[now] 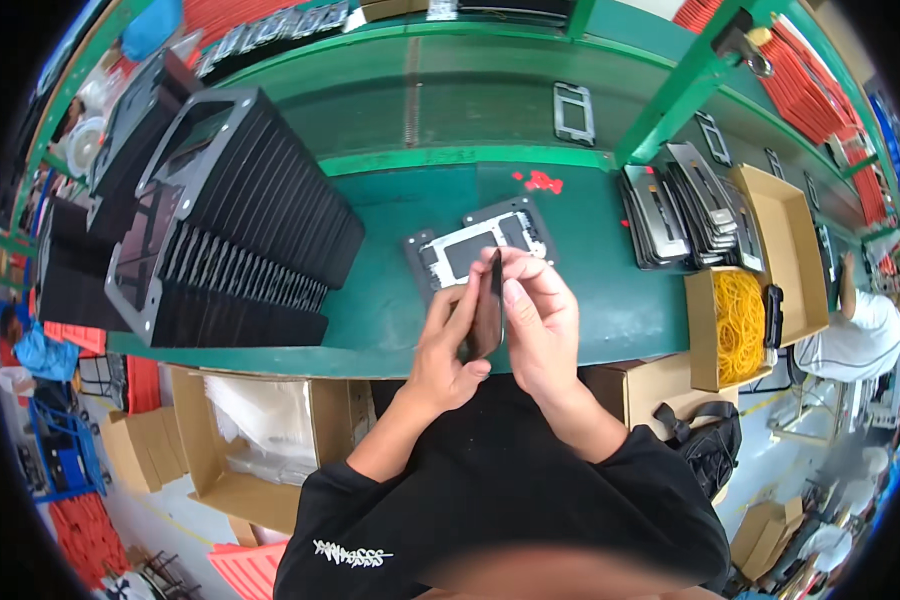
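A thin dark flat panel (486, 322), seen almost edge-on, stands upright between my two hands. My left hand (438, 358) is closed on its left side, with the thumb near its lower end. At its upper right, the thumb and fingers of my right hand (544, 325) pinch the edge. What the panel's faces look like is hidden by the angle. Just beyond my fingertips, a silvery rectangular device frame (455, 253) rests in a dark grey fixture tray (521, 210) on the green bench (380, 270). My hands cover part of the frame's near side.
Tall stacks of black trays (270, 190) fill the bench's left. Stacked dark panels (654, 220), a box of yellow rubber bands (737, 328) and a cardboard box (785, 235) stand at right. Red scraps (542, 182) lie farther back. An open carton (250, 478) sits below the front edge.
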`<action>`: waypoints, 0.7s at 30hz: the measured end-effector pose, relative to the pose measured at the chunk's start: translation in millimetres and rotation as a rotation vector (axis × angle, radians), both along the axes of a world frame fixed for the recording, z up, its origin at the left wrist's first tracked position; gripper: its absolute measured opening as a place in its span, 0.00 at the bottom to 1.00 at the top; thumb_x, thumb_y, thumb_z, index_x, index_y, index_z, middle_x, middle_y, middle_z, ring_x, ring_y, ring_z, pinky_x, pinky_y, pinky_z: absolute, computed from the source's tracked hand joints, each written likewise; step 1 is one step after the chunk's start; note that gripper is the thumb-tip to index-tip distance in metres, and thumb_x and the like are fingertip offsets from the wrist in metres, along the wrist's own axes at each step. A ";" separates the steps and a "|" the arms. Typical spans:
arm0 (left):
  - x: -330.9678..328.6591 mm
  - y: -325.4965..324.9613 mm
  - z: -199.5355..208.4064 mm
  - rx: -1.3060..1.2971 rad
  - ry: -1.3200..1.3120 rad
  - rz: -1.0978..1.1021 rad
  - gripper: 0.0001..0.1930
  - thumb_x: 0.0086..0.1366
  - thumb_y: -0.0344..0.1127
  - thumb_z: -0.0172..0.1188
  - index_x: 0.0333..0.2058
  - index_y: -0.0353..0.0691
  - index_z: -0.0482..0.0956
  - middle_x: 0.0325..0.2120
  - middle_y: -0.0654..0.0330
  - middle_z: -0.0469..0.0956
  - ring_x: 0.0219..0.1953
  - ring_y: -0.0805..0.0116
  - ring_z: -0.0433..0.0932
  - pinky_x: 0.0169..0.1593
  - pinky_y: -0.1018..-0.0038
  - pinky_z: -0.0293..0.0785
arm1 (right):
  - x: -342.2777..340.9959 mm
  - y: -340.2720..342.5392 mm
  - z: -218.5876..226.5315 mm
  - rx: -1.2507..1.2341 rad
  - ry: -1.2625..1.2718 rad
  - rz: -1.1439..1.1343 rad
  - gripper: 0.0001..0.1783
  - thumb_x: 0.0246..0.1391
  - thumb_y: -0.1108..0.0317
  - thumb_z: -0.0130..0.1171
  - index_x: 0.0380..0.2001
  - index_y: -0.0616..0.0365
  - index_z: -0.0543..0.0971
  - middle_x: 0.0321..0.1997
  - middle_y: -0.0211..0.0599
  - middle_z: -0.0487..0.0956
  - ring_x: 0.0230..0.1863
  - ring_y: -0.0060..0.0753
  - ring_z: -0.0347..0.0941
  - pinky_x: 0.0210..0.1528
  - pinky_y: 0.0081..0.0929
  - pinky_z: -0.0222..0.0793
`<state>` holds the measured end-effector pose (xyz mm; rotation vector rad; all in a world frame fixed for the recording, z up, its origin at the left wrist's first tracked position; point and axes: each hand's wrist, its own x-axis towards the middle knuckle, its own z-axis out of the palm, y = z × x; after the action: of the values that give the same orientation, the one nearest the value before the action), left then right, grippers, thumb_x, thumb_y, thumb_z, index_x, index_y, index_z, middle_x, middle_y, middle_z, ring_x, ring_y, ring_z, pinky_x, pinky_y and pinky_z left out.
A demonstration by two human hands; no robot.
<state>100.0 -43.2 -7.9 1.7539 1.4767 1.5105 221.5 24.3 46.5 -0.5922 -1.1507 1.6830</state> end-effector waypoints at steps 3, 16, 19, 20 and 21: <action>-7.0 -4.5 -1.4 0.022 0.001 -0.054 0.46 0.74 0.72 0.38 0.68 0.31 0.65 0.55 0.47 0.74 0.51 0.58 0.77 0.43 0.63 0.80 | 7.0 3.4 -6.1 -0.056 0.132 0.071 0.12 0.66 0.62 0.64 0.41 0.61 0.79 0.64 0.42 0.73 0.61 0.32 0.71 0.64 0.31 0.64; -28.0 -4.2 16.2 -0.266 -1.112 -0.272 0.41 0.79 0.65 0.25 0.69 0.34 0.61 0.60 0.45 0.74 0.40 0.57 0.83 0.27 0.68 0.80 | 40.0 188.1 -73.3 1.235 -1.235 -0.707 0.06 0.56 0.67 0.68 0.35 0.57 0.84 0.53 0.45 0.80 0.52 0.49 0.76 0.56 0.39 0.70; -29.1 -4.5 18.1 -0.293 -1.182 -0.222 0.40 0.79 0.65 0.25 0.69 0.35 0.62 0.58 0.47 0.76 0.39 0.57 0.83 0.27 0.68 0.80 | 25.4 149.1 -21.9 1.101 -0.839 -0.530 0.08 0.59 0.69 0.66 0.42 0.55 0.85 0.45 0.42 0.83 0.46 0.40 0.80 0.47 0.35 0.76; -30.1 -3.4 20.1 -0.318 -1.213 -0.234 0.39 0.79 0.65 0.25 0.68 0.36 0.63 0.56 0.48 0.76 0.39 0.57 0.84 0.27 0.68 0.80 | 22.3 131.1 -10.0 1.099 -0.821 -0.510 0.08 0.59 0.69 0.66 0.42 0.55 0.85 0.45 0.42 0.83 0.46 0.40 0.80 0.47 0.35 0.76; -31.6 -2.7 18.2 -0.320 -1.209 -0.225 0.39 0.79 0.65 0.25 0.68 0.36 0.63 0.56 0.48 0.76 0.39 0.57 0.84 0.27 0.68 0.80 | 20.3 109.7 -0.3 0.692 -0.527 -0.116 0.10 0.61 0.70 0.64 0.45 0.56 0.84 0.41 0.39 0.83 0.39 0.33 0.80 0.40 0.28 0.76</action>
<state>68.3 -45.9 10.2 0.5215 0.7588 1.5919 241.8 134.0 46.2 -0.6462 -1.9141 0.9395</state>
